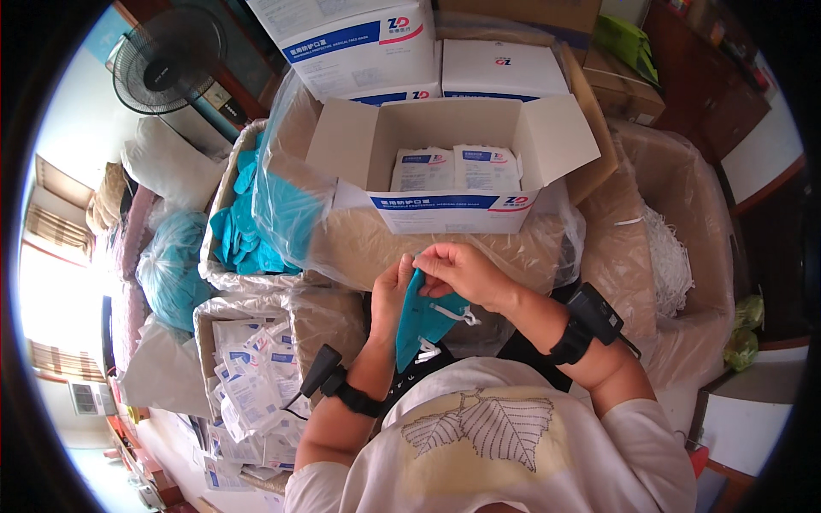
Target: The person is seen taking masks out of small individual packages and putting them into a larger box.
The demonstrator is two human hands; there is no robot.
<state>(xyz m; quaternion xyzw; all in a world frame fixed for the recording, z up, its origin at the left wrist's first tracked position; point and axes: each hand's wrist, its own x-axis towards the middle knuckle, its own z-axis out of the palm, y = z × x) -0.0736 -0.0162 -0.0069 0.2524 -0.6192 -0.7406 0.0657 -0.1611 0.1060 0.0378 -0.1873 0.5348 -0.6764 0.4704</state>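
A teal face mask [419,327], folded flat, hangs in front of my chest with white ear loops [451,315] dangling from its side. My left hand [392,295] grips its left side, the thumb up near the top corner. My right hand [464,272] pinches that same top corner, fingers pressed together. Just beyond my hands stands an open white carton [453,219] with its flaps spread. Two stacks of white and blue sealed packets show inside it, a left packet [422,173] and a right packet [486,169].
At the left are a plastic-lined box of teal masks [248,218] and a box of sealed packets [265,368]. Closed white cartons [505,68] stand behind the open one. To the right, a lined box [629,231] holds white straps [669,265]. A fan [168,64] stands far left.
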